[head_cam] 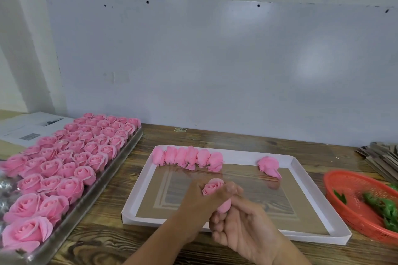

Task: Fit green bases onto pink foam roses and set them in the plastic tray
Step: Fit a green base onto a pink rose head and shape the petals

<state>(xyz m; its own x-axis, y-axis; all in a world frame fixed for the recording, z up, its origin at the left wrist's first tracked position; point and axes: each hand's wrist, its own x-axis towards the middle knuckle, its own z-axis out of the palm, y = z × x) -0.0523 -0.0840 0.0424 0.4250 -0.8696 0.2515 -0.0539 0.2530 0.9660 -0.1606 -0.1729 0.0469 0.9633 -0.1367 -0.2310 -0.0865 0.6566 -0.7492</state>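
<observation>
Rose in both hands' grip over tray; wooden table, white wall.

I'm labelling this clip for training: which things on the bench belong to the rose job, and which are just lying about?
Part of the job:
- rose held in both hands, left hand, right hand
- white tray with six roses in a row and one apart
- full rose tray
- red basket with green bases

Lying about:
- printed papers
- flat stack, far right
</observation>
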